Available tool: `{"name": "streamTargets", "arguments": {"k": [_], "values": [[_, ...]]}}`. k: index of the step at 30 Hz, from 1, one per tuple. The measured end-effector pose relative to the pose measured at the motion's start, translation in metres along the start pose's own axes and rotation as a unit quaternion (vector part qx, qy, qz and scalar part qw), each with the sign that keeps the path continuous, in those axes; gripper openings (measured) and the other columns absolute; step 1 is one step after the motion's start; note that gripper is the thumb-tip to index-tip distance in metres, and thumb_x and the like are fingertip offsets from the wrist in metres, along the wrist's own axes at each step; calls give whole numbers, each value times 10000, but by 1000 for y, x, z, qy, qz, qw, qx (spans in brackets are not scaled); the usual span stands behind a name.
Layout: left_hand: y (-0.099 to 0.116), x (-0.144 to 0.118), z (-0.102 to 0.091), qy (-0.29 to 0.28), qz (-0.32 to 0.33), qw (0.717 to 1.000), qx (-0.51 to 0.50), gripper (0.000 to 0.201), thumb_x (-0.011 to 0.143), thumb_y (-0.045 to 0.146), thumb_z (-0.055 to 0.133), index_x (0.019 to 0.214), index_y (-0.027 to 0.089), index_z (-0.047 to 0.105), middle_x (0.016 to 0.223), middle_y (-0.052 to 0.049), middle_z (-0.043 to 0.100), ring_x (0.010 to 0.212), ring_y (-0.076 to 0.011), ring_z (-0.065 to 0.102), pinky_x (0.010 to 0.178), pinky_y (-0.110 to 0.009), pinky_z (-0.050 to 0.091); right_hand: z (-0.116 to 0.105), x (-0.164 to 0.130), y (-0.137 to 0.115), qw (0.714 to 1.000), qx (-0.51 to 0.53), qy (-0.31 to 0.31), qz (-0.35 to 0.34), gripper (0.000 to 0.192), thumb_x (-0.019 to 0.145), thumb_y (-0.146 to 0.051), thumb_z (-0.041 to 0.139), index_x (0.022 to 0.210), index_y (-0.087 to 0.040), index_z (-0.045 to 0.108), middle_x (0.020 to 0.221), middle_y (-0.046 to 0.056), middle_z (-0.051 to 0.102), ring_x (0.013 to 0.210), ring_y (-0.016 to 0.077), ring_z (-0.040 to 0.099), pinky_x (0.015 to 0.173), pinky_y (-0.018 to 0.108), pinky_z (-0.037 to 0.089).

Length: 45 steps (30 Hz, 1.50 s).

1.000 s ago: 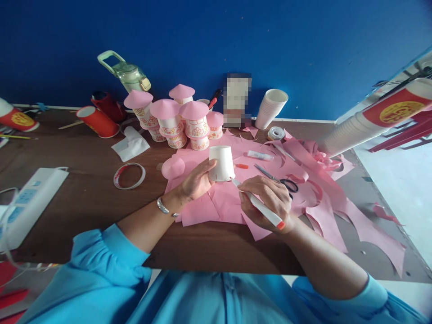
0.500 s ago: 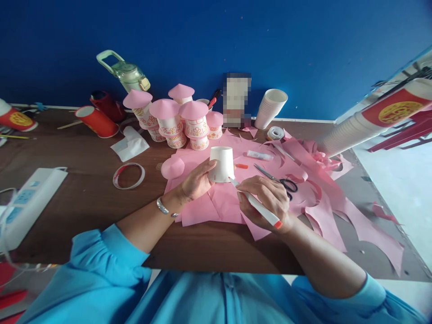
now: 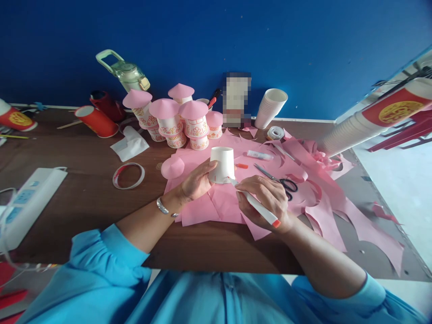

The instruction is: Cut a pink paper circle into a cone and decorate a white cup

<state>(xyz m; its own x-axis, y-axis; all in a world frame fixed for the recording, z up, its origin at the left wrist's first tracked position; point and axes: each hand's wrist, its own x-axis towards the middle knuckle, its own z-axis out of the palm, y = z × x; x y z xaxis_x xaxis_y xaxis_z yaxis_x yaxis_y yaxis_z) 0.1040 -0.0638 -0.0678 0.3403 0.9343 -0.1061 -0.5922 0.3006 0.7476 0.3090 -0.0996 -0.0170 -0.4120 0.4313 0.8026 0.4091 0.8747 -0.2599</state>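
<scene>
My left hand [image 3: 199, 181] is closed round the left side of a white paper cup [image 3: 222, 164], which is upside down above pink paper [image 3: 195, 211]. A short red mark shows low on the cup's wall. In my right hand [image 3: 266, 198] is a white marker [image 3: 259, 208] with an orange-red end, its tip at the cup's lower right edge. An orange marker cap [image 3: 241, 166] lies just behind. Black-handled scissors [image 3: 288, 186] and a glue stick [image 3: 259, 155] rest on the paper. Left of the cup is a pink paper cone [image 3: 173, 168].
Decorated cup towers [image 3: 195, 123] with pink cone roofs stand at the back, near a green-lidded bottle [image 3: 128, 74]. Stacked white cups [image 3: 272, 108] stand by the blue wall. A tape roll [image 3: 128, 176] and a power strip [image 3: 32, 207] lie left. Pink scraps [image 3: 371, 229] cover the right side.
My right hand and the marker have shifted very slightly left. The cup has moved or turned a little, and the red mark on it shows more clearly.
</scene>
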Motion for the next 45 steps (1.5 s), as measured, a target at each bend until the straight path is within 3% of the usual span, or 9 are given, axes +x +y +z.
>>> {"name": "streamTargets", "arguments": {"k": [10, 14, 17, 22, 29, 33, 40, 45], "values": [[0, 1, 1, -20, 9, 1000, -4, 295, 856, 425, 807, 755, 177, 685, 776, -16, 685, 781, -178, 659, 713, -303, 533, 1, 1, -3, 999, 13, -32, 9, 165, 907, -61, 596, 978, -210, 597, 747, 4, 714, 619, 147, 682, 579, 261, 552], [6, -3, 4, -66, 2, 996, 61, 412, 820, 578, 816, 909, 181, 750, 930, -83, 740, 989, -267, 694, 753, -339, 552, 3, -1, -4, 999, 7, -39, 18, 142, 924, -82, 574, 950, -220, 593, 735, -8, 703, 596, 132, 658, 564, 253, 527], [7, -5, 4, -80, 1, 992, 102, 434, 801, 576, 838, 999, 196, 765, 1039, -106, 752, 1095, -301, 687, 774, -349, 557, 3, -2, -5, 999, 12, -37, 10, 153, 912, -70, 585, 948, -218, 596, 731, -5, 706, 586, 136, 660, 565, 257, 530], [2, -2, -2, -62, 0, 995, 79, 369, 896, 556, 743, 1054, 224, 770, 1083, -109, 759, 1166, -310, 676, 841, -373, 582, -1, 0, -3, 1000, 10, -8, -3, 221, 887, -67, 619, 1050, -214, 626, 772, 16, 733, 650, 166, 717, 615, 273, 596], [-1, 2, -3, -38, 4, 999, 28, 386, 892, 553, 742, 1057, 205, 774, 1067, -86, 778, 1162, -301, 701, 918, -399, 600, -1, 1, -1, 1000, 1, 27, -11, 234, 880, -62, 621, 1055, -217, 631, 761, 13, 726, 620, 163, 704, 590, 276, 603], [0, 2, -2, -22, 9, 1000, 20, 318, 911, 497, 742, 1040, 209, 777, 1029, -72, 779, 1109, -278, 716, 879, -367, 600, -1, 1, -1, 1000, -5, 22, -12, 244, 873, -56, 623, 1061, -210, 635, 759, 18, 730, 619, 169, 705, 584, 281, 596], [4, 0, 3, -46, -16, 998, 34, 436, 881, 569, 746, 1088, 186, 770, 1064, -104, 783, 1113, -304, 716, 895, -405, 601, -2, 1, -2, 1000, -14, 4, -8, 245, 874, -65, 629, 1064, -218, 648, 775, 13, 744, 650, 167, 728, 616, 276, 617], [3, 0, 0, -35, -12, 999, 27, 396, 886, 531, 762, 1091, 192, 773, 1070, -84, 786, 1091, -299, 726, 871, -404, 600, -2, 2, -2, 1000, -19, 1, -12, 194, 896, -70, 625, 1029, -210, 642, 763, 20, 735, 641, 165, 724, 602, 278, 620]]}}
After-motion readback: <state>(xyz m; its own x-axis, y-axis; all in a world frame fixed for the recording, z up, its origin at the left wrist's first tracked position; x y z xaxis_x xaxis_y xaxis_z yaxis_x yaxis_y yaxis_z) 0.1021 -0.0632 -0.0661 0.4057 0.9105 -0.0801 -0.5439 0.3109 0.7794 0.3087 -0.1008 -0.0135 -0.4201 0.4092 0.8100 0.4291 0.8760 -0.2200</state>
